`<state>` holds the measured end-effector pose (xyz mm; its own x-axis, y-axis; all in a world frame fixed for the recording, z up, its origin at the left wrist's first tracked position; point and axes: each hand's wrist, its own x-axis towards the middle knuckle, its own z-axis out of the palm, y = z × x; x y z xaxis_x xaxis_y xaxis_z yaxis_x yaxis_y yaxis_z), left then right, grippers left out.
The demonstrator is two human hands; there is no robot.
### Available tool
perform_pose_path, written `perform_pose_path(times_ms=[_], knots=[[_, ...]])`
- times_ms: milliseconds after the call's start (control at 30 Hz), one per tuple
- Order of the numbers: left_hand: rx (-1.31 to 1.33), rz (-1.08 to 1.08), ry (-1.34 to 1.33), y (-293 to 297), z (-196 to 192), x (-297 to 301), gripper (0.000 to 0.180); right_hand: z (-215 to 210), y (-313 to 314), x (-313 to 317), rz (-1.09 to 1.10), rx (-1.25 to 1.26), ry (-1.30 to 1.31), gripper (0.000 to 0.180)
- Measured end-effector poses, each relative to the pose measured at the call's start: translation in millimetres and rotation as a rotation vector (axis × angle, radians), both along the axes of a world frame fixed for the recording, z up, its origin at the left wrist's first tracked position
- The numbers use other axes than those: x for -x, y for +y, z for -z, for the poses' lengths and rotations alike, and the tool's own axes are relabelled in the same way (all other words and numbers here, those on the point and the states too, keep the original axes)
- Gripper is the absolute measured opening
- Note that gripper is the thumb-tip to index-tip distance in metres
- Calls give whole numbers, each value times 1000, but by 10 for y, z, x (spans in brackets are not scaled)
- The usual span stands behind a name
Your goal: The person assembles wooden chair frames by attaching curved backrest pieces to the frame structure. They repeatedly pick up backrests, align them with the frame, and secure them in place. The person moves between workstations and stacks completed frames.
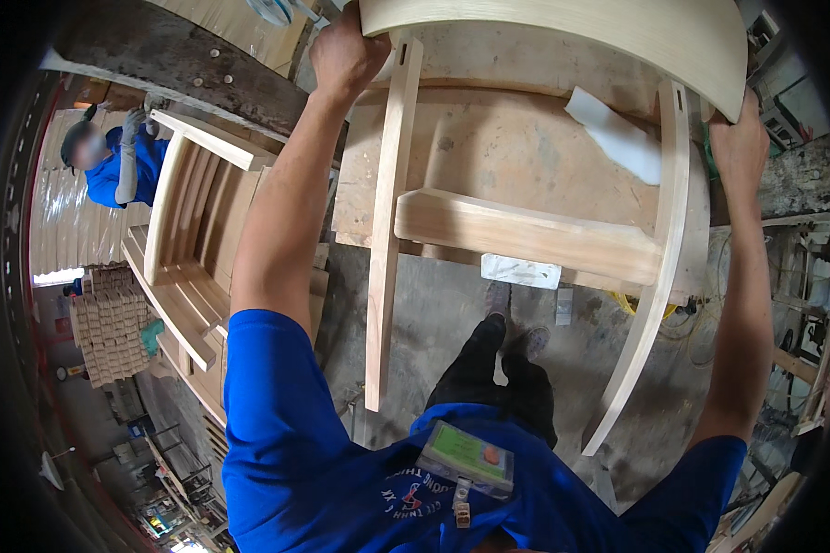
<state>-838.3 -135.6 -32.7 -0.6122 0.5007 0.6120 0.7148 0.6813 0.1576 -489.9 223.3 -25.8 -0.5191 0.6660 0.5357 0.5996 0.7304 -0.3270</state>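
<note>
A pale wooden chair frame tilts over the workbench in front of me, its two long legs reaching toward me. A wide curved board [563, 23] spans its far end, and a straight cross rail [526, 232] joins the left leg [392, 194] and the right leg [669, 212]. My left hand [349, 53] is closed at the board's left end. Around the right end, my right hand [741, 143] is closed too. Fingertips on both hands are partly hidden behind the wood.
Under the frame is a worn wooden bench top [526, 138] bearing a white foam sheet [618, 138]. A small whitish block [521, 271] sits by its near edge. To the left, slatted chair parts [189, 221] are stacked near a gloved co-worker [124, 157]. Yellow cable [641, 304] lies beyond the right leg.
</note>
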Motion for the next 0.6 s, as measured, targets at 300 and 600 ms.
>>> perform_pose_path(times_ms=[300,600], knots=[[6,30,-4,170,315,118,32,467,156,183,15,-20,-22,49],[-24,-1,-88,113,443,48,36,640,247,153,-28,-44,-33,51]])
